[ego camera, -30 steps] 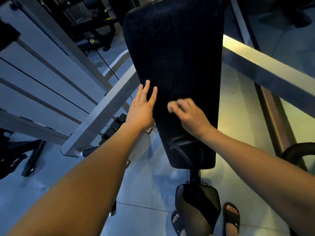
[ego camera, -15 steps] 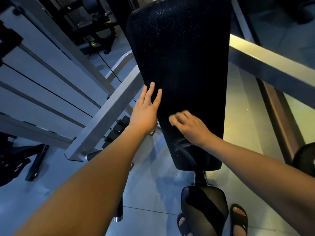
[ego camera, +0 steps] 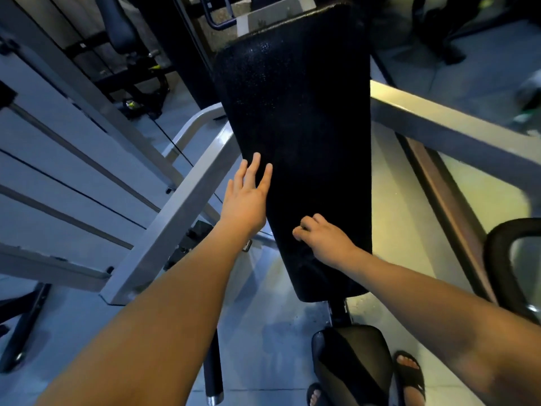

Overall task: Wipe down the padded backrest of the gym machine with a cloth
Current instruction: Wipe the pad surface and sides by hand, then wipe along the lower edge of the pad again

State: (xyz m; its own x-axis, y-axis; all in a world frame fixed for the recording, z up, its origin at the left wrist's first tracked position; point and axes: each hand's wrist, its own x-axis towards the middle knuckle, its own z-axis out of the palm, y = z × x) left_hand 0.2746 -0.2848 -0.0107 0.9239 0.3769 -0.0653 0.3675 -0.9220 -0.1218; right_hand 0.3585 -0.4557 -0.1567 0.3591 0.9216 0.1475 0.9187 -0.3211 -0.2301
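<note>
Grey-tiled gym floor (ego camera: 263, 332) and pale steel frame beams (ego camera: 175, 218) surround the black padded backrest (ego camera: 292, 112), which runs from top centre down to the middle of the frame. The left grip (ego camera: 248, 197) is released, its straight fingers flat on the pad's left edge, seemingly to steady it. The right grip (ego camera: 322, 238) is clenched low on the pad with its fingers curled down onto the surface, presumably round the cloth, which is hidden beneath them. Faint streaks show just below that grip, so the lower stretch looks wiped. The upper half glints with fine specks and appears not yet covered. By this reading the job is partway done, with the top and right side left. The seat pad (ego camera: 351, 361) sits at bottom centre.
</note>
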